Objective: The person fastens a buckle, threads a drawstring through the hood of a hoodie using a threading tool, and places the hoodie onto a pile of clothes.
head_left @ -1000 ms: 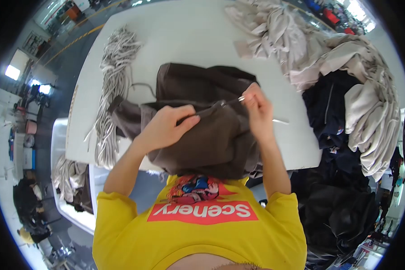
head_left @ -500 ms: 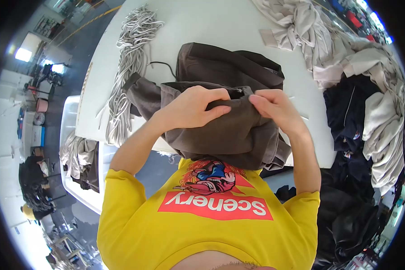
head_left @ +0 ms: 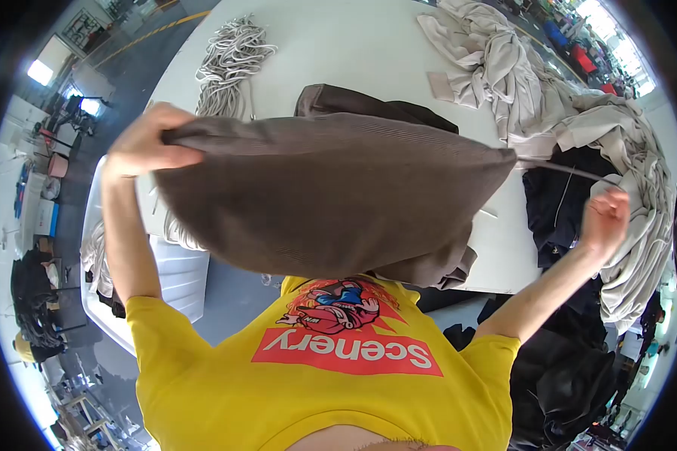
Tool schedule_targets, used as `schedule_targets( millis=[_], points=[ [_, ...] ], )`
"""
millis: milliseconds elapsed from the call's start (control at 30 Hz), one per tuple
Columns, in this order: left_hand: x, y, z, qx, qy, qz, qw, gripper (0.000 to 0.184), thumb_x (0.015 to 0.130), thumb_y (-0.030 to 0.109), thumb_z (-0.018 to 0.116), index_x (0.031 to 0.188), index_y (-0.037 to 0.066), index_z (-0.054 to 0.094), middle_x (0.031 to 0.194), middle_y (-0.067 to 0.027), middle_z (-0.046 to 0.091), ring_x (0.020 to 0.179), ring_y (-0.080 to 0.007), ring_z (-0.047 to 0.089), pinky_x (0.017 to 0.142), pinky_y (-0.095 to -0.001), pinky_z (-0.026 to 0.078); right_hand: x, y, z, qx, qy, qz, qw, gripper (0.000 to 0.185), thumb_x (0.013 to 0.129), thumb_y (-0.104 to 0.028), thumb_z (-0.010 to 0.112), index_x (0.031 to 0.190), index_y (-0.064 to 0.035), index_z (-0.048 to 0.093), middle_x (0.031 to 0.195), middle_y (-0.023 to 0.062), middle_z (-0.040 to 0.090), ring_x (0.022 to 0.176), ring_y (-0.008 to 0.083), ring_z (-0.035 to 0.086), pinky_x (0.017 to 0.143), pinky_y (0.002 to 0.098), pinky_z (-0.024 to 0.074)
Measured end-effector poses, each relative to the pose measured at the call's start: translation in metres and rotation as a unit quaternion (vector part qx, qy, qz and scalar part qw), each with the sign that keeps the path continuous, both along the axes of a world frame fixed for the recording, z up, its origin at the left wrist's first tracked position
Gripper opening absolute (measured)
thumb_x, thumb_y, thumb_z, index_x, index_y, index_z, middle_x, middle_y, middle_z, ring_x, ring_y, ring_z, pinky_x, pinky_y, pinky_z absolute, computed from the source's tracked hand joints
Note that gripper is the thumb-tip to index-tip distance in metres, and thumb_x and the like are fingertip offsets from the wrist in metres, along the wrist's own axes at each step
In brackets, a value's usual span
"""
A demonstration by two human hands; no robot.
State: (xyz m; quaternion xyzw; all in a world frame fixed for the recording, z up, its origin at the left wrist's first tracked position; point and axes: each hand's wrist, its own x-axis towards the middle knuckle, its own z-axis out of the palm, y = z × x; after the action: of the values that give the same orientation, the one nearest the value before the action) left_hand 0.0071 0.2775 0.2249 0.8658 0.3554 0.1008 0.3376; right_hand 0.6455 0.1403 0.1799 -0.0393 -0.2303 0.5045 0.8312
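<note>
A dark brown garment (head_left: 338, 188) is stretched wide above the near part of the table. My left hand (head_left: 149, 143) grips its left end, thumb below and fingers above the cloth. From the garment's right corner a thin cord (head_left: 568, 169) runs taut to my right hand (head_left: 608, 218), which is closed on it and somewhat blurred. More dark brown cloth (head_left: 384, 105) lies on the table behind the stretched part, and another fold hangs at its lower right.
The white table (head_left: 338, 52) bears a bundle of grey cords (head_left: 233, 64) at the back left. Beige garments (head_left: 504, 75) and a navy garment (head_left: 560, 199) lie along the right. A white bin (head_left: 180, 278) stands at the lower left, black clothing (head_left: 557, 376) at the lower right.
My hands have moved far apart from the middle, the left one leftward and the right one rightward. The brown garment is now spread wide, with the cord drawn out at its right.
</note>
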Motion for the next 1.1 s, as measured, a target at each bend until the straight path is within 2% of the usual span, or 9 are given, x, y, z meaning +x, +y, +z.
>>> schedule_targets(
  millis=[100,167,300,367,467,600,700,833,1100],
  points=[
    [-0.092,-0.002,-0.007,0.124,-0.124,0.131,0.976,0.051,0.057,0.029,0.073,0.095,-0.004,0.063,0.1,-0.0117,0.059,0.098,-0.0226,0.053,0.085,-0.0331,0.037,0.074,-0.041,0.02,-0.036,0.077,-0.128,0.988,0.018,0.086,0.001,0.04,0.072,0.003,0.052,0.08,0.0141,0.059,0.076,0.0242,0.059,0.07,0.0353,0.0509],
    [-0.142,0.004,-0.022,0.034,-0.382,0.156,0.911,0.06,0.057,0.023,0.07,0.108,-0.005,0.059,0.104,-0.0136,0.059,0.1,-0.025,0.055,0.094,-0.0348,0.038,0.149,-0.066,0.013,-0.024,0.092,-0.166,0.982,0.019,0.087,0.0,0.039,0.081,0.0055,0.055,0.078,0.0139,0.059,0.073,0.0261,0.061,0.071,0.0371,0.0536],
    [-0.169,0.012,-0.004,-0.028,-0.424,0.119,0.897,0.057,0.061,0.019,0.067,0.112,-0.005,0.057,0.105,-0.0149,0.06,0.099,-0.0253,0.056,0.094,-0.0361,0.038,0.276,-0.106,-0.011,-0.049,0.2,-0.315,0.927,0.02,0.088,-0.002,0.039,0.08,0.0058,0.056,0.073,0.0129,0.059,0.067,0.0253,0.06,0.068,0.0375,0.0544],
    [-0.156,0.009,-0.002,-0.039,-0.45,0.13,0.883,0.056,0.063,0.019,0.066,0.113,-0.005,0.057,0.105,-0.0152,0.061,0.099,-0.025,0.056,0.094,-0.0359,0.039,0.34,-0.119,-0.04,-0.071,0.116,-0.321,0.937,0.018,0.088,-0.001,0.04,0.078,0.0065,0.054,0.071,0.0133,0.058,0.064,0.0251,0.06,0.067,0.0379,0.0546],
    [-0.101,0.007,-0.011,0.067,-0.402,0.264,0.874,0.051,0.066,0.015,0.066,0.113,-0.002,0.058,0.102,-0.0103,0.062,0.092,-0.0183,0.058,0.089,-0.028,0.041,0.199,-0.07,-0.066,-0.13,-0.152,-0.199,0.959,0.017,0.089,-0.01,0.048,0.088,0.0058,0.056,0.082,0.0151,0.061,0.08,0.0236,0.062,0.08,0.0331,0.0516],
    [-0.024,-0.007,-0.029,0.032,-0.217,0.186,0.958,0.024,0.07,0.008,0.066,0.092,0.001,0.06,0.082,0.0008,0.058,0.078,-0.0092,0.054,0.071,-0.0232,0.041,0.036,-0.03,-0.101,-0.438,-0.615,-0.056,0.654,0.035,0.094,-0.034,0.048,0.107,-0.0024,0.058,0.099,0.0114,0.064,0.091,0.0203,0.063,0.078,0.0316,0.0512],
    [0.041,-0.027,-0.053,0.024,-0.077,0.2,0.976,0.017,0.073,0.005,0.065,0.089,0.003,0.06,0.077,-0.0019,0.059,0.074,-0.013,0.056,0.067,-0.0259,0.043,0.013,-0.01,-0.206,-0.216,-0.902,-0.268,0.259,0.033,0.084,-0.018,0.062,0.112,-0.0051,0.054,0.113,0.0147,0.057,0.104,0.0292,0.056,0.083,0.0378,0.0472],
    [0.092,-0.023,-0.126,0.171,-0.04,-0.05,0.983,0.034,0.073,0.007,0.067,0.104,0.004,0.055,0.111,-0.0133,0.053,0.105,-0.028,0.052,0.09,-0.0347,0.041,-0.057,0.007,-0.233,-0.216,-0.922,-0.185,0.261,0.04,0.08,-0.01,0.062,0.118,-0.0035,0.05,0.112,0.0162,0.053,0.107,0.0332,0.051,0.084,0.0424,0.0459],
    [0.111,0.001,-0.213,0.019,0.222,0.067,0.973,0.11,0.061,0.052,0.076,0.14,0.003,0.018,0.122,-0.0251,0.051,0.111,-0.0429,0.051,0.093,-0.0427,0.044,-0.06,0.036,-0.252,-0.253,-0.95,-0.146,0.111,0.018,0.083,-0.002,0.046,0.101,-0.0034,0.051,0.096,0.0134,0.056,0.093,0.0315,0.058,0.074,0.0412,0.0511]
  ],
)
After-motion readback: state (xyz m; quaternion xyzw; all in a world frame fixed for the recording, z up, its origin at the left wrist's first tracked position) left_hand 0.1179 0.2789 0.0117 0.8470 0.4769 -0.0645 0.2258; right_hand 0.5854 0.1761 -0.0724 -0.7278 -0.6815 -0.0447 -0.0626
